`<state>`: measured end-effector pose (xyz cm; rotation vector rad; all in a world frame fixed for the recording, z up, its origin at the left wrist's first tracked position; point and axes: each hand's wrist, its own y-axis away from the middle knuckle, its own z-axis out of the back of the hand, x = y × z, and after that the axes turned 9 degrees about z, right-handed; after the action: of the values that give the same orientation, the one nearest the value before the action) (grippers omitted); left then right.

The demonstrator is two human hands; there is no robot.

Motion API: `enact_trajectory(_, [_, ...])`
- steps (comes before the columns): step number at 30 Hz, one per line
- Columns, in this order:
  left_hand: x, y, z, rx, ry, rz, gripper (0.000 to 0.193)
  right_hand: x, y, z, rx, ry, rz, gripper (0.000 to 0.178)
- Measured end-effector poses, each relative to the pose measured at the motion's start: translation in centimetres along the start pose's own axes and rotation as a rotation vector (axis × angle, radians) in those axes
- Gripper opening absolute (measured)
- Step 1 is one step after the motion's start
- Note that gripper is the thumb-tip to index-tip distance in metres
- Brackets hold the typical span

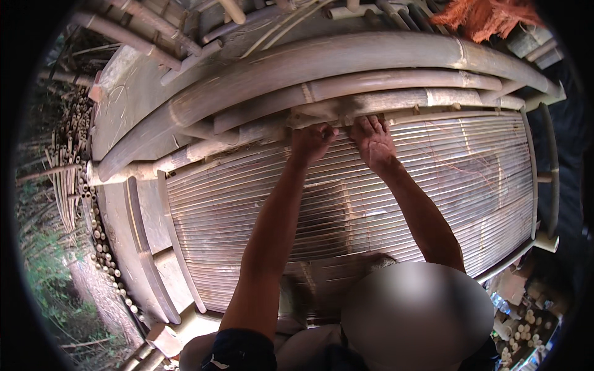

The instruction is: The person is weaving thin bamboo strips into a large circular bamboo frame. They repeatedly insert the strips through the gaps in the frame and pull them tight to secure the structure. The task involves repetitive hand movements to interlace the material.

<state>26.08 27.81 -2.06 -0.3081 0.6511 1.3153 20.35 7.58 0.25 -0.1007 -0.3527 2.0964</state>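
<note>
Before me stretches a bamboo bench or bed frame, its slatted surface [396,204] made of many thin strips laid side by side. Thick bamboo poles [371,55] run along its far side. My left hand [312,142] is curled closed at the far edge of the slats, just below the nearest pole; whatever its fingers hold, if anything, is too small to make out. Beside it on the right, my right hand [374,143] lies with its fingers stretched toward that pole, palm down on the far slats. Thin reddish strands [455,161] trail over the slats right of it.
Stacked bamboo poles [65,185] and greenery fill the left side. A bundle of orange-red fibres [489,17] sits at the far right. Another bamboo frame [133,37] stands at the far left. Cut bamboo pieces [526,334] lie in a heap at the lower right.
</note>
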Motion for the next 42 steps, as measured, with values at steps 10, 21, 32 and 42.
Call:
enact_trajectory(10, [0.7,6.0,2.8,-0.203,-0.073,-0.399,0.048,3.9,5.2,12.5,0.384,-0.687,-0.300,0.034])
enact_trajectory(21, [-2.9,10.7,3.3,-0.074,-0.032,-0.458,0.053,1.3,18.5,28.3,-0.127,-1.143,-0.639,0.036])
enact_trajectory(32, [-7.6,9.4,-2.3,-0.325,-0.327,-0.290,0.061,-0.4,21.8,40.7,-0.544,-1.247,-0.116,0.047])
enact_trajectory(42, [-6.6,9.9,-0.2,-0.307,-0.169,-0.309,0.042,-14.8,6.3,13.4,-0.046,0.064,-0.312,0.036])
